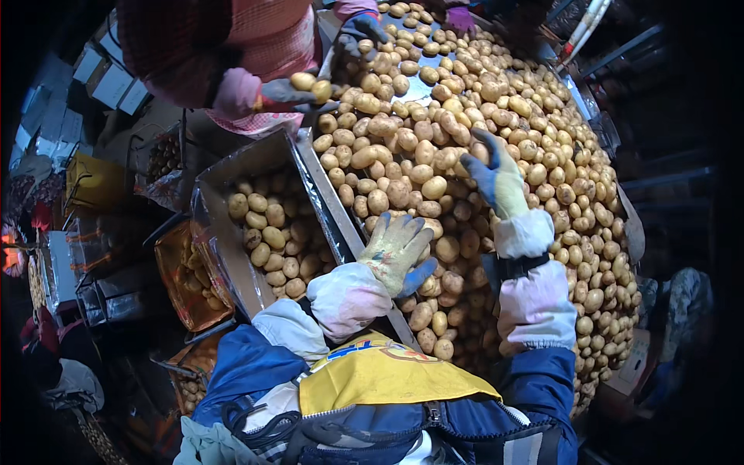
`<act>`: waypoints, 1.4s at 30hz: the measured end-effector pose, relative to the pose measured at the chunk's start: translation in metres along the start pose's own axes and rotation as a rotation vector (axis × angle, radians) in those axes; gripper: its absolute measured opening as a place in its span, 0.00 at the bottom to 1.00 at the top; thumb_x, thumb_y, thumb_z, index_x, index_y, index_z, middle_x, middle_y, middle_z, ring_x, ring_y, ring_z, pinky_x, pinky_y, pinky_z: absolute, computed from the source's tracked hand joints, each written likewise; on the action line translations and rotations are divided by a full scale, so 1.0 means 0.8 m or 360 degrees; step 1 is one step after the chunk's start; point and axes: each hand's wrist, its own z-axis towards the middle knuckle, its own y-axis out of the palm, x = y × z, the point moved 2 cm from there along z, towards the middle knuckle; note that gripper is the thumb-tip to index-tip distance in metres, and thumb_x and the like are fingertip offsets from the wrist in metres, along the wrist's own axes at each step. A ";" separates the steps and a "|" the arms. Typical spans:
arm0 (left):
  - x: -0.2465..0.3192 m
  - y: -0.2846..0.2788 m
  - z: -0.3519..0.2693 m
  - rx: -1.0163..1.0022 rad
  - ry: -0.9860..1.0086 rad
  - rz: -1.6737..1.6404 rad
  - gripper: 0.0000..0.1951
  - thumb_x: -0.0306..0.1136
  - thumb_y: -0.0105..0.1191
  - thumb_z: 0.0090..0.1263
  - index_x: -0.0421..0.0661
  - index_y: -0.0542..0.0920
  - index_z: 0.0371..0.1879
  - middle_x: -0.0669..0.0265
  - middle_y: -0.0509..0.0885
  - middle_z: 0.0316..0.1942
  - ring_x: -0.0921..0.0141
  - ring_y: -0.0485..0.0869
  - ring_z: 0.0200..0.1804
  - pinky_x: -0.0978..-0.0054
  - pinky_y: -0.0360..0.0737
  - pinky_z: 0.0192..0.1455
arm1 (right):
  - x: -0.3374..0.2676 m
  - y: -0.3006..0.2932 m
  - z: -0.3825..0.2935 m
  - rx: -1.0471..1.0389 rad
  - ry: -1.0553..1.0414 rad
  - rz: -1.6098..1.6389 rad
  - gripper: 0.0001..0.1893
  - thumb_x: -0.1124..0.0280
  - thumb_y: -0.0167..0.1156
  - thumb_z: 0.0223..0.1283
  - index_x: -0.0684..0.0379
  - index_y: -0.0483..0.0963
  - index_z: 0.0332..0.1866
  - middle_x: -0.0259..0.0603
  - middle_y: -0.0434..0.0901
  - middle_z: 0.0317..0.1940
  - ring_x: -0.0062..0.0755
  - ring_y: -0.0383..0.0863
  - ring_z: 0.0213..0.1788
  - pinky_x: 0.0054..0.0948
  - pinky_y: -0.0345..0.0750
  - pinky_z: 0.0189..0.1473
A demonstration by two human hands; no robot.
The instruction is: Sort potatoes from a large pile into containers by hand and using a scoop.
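Note:
A big heap of potatoes (398,192) lies spread over a sorting table in front of me. My left hand (398,251), in a cream glove with blue fingertips, rests palm down on potatoes by the table's near left edge. Its fingers are spread and I see nothing held in it. Farther right, my right hand (496,174) reaches into the heap, thumb and fingers apart around a potato (480,152); whether it grips that potato, I cannot tell. Left of the table rail stands a plastic-lined cardboard box (224,232) partly filled with potatoes (273,237).
Across at the upper left, a co-worker's gloved hand (285,95) holds potatoes, and their other glove (360,35) is at the heap. A metal rail (331,186) edges the table. Crates of potatoes (195,279) and stacked white boxes (113,87) stand to the left.

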 end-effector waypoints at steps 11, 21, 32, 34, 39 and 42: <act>-0.003 0.003 -0.002 0.0092 0.0030 0.0000 0.28 0.44 0.67 0.72 0.43 0.81 0.67 0.45 0.81 0.69 0.42 0.77 0.72 0.35 0.66 0.77 | 0.049 -0.009 -0.130 -0.0273 0.0604 0.2505 0.31 0.41 0.50 0.85 0.56 0.71 0.77 0.49 0.83 0.65 0.46 0.89 0.55 0.52 0.89 0.52; 0.004 -0.010 -0.005 0.0277 0.0024 0.0128 0.34 0.46 0.68 0.71 0.48 0.78 0.75 0.37 0.74 0.75 0.34 0.71 0.76 0.34 0.66 0.77 | 0.033 -0.057 -0.150 0.0421 -0.0018 -0.0221 0.33 0.57 0.71 0.73 0.61 0.73 0.77 0.54 0.79 0.73 0.50 0.80 0.73 0.45 0.76 0.75; -0.004 0.002 0.026 0.0084 -0.0059 0.0084 0.32 0.44 0.67 0.73 0.47 0.78 0.74 0.42 0.77 0.73 0.37 0.74 0.74 0.36 0.69 0.77 | 0.085 -0.078 -0.109 0.0073 -0.0007 -0.1396 0.32 0.37 0.68 0.66 0.46 0.82 0.67 0.45 0.75 0.75 0.56 0.81 0.65 0.48 0.79 0.67; 0.001 -0.005 0.028 0.0130 -0.0043 0.0140 0.31 0.41 0.68 0.71 0.45 0.79 0.72 0.42 0.78 0.73 0.37 0.76 0.73 0.38 0.71 0.76 | 0.039 -0.044 -0.135 -0.0337 -0.0148 -0.1330 0.28 0.42 0.67 0.68 0.48 0.82 0.65 0.48 0.79 0.68 0.55 0.85 0.59 0.55 0.78 0.63; 0.013 -0.004 0.032 0.0078 0.0052 0.0138 0.31 0.43 0.69 0.69 0.47 0.80 0.71 0.44 0.76 0.74 0.38 0.75 0.73 0.36 0.70 0.75 | -0.014 -0.012 -0.219 -0.0203 -0.0285 -0.1153 0.27 0.49 0.68 0.69 0.54 0.81 0.66 0.52 0.85 0.59 0.57 0.86 0.59 0.59 0.79 0.62; 0.013 -0.003 0.030 0.0032 0.0055 0.0121 0.30 0.43 0.68 0.70 0.47 0.81 0.71 0.45 0.75 0.74 0.38 0.74 0.74 0.36 0.71 0.74 | 0.006 -0.041 -0.222 -0.0059 -0.0486 -0.0626 0.27 0.51 0.70 0.69 0.56 0.81 0.67 0.53 0.87 0.57 0.57 0.88 0.57 0.53 0.83 0.60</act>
